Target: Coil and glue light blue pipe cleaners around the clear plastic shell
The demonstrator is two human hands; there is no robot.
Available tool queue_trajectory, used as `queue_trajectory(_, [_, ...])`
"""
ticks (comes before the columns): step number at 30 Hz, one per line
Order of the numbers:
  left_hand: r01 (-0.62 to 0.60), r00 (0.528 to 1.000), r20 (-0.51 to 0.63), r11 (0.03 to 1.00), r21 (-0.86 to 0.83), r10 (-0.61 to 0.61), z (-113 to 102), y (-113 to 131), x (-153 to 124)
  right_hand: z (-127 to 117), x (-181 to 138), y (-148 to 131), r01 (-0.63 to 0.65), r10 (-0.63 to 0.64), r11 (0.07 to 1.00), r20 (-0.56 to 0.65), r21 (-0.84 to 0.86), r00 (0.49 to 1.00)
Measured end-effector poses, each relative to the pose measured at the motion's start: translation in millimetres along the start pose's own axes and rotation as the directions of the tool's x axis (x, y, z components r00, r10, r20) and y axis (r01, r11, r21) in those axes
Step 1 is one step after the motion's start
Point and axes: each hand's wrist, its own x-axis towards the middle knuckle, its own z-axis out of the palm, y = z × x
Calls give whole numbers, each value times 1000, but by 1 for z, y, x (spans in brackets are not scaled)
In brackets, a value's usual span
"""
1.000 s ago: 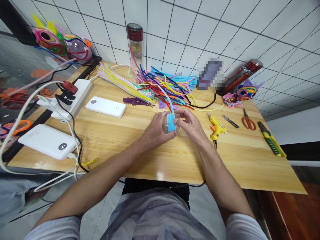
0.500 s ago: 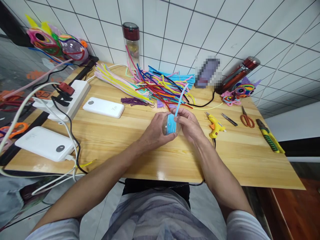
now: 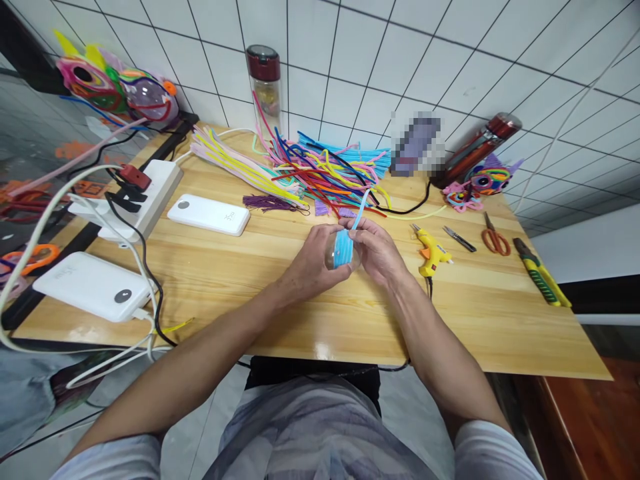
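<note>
Between my hands, above the wooden table, is a clear round ball with a band of light blue pipe cleaner laid in rows over its middle. My left hand is closed around the ball's left side, thumb along the near edge. My right hand holds the ball's right side and pinches the pipe cleaner, whose loose end sticks up past the fingers. The fingertips behind the ball are partly hidden.
Behind my hands lies a pile of coloured pipe cleaners. To the right are a yellow glue gun, a craft knife, scissors and green-yellow pliers. White power banks and a power strip with cables are left.
The loose end of the blue pipe cleaner now stands shorter and lower above my right fingers. Both hands keep nearly the same place around the ball.
</note>
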Motion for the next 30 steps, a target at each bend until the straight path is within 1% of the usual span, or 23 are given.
queue_trajectory(6, [93,995,-21,994,-57,-94,2,1,0,-2,-1,1,3,-2,1000,17,-8,1000])
queue_trajectory(11, [119,993,-3,989,-83,-120,1,5,0,-2,-1,2,-6,7,1000,24,-8,1000])
queue_trajectory(14, [156,987,1,979,-130,-158,0,6,2,0,-1,3,-6,6,1000,24,3,1000])
queue_trajectory(18, [226,974,20,951,-213,-227,-3,8,5,2,-2,3,-7,7,1000,29,0,1000])
queue_trajectory(21, [266,962,8,924,-274,-274,-5,9,7,4,-4,3,-4,4,1000,36,-5,999])
queue_trajectory(25, [298,949,2,892,-339,-316,-5,9,7,5,-6,2,0,1,1000,40,-11,999])
queue_trajectory(30, [339,934,43,846,-411,-354,-4,14,8,7,-7,2,10,-10,1000,46,-15,999])
